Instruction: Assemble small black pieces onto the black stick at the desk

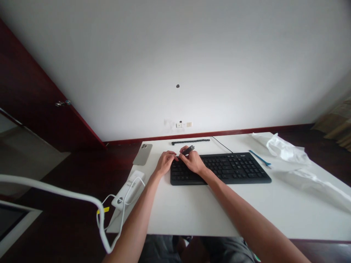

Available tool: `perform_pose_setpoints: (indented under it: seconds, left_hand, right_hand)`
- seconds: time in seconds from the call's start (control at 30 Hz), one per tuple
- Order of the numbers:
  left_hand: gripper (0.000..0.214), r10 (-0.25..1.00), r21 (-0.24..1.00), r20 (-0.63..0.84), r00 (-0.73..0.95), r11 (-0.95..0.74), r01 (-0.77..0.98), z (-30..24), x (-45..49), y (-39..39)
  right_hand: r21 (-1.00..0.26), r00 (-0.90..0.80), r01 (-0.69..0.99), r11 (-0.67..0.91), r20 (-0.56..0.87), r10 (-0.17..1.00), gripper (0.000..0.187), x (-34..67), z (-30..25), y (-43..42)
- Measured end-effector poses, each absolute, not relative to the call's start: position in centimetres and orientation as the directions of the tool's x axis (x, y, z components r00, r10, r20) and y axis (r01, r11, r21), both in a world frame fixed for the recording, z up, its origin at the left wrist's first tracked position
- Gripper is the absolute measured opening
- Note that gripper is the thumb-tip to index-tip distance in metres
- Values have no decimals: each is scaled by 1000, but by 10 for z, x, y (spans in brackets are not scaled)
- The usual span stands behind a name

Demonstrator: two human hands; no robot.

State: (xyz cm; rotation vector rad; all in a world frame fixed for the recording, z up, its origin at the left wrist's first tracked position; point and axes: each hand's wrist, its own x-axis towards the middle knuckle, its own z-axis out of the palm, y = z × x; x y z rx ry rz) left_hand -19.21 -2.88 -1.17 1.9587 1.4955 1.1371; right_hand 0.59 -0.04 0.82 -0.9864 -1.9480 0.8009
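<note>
Keyboard is lying on the white table; both hands are working over its left end. Left hand is resting curled, right hand pinching a small dark tool. A slip risks gouging keys.

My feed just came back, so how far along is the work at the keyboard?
Done: nothing visibly finished; the keys I can see look in place. In hand: the right hand holds a small dark tool over the black keyboard at its left end, with the left hand beside it on that edge. Left: the blue tool and black strip lie unused on the table.
</note>
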Motion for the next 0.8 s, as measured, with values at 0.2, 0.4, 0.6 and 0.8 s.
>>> perform_pose_setpoints:
  seconds: [0.2,0.4,0.6,0.8]
  left_hand:
    - [46,946,768,313,79,-302,565,-8,-190,-27]
    - [41,949,817,313,21,-280,504,-9,-189,-28]
    - [35,942,805,334,-26,-270,529,-11,-192,-28]
    - [34,944,790,331,16,-286,542,-13,-190,-26]
  right_hand:
    - [-812,-407,308,496,359,840,10,7,8,2]
    - [-858,-431,242,453,323,842,31,8,11,2]
    - [-863,-437,242,443,310,844,30,8,10,2]
    - [-860,-436,232,454,324,839,24,7,8,4]
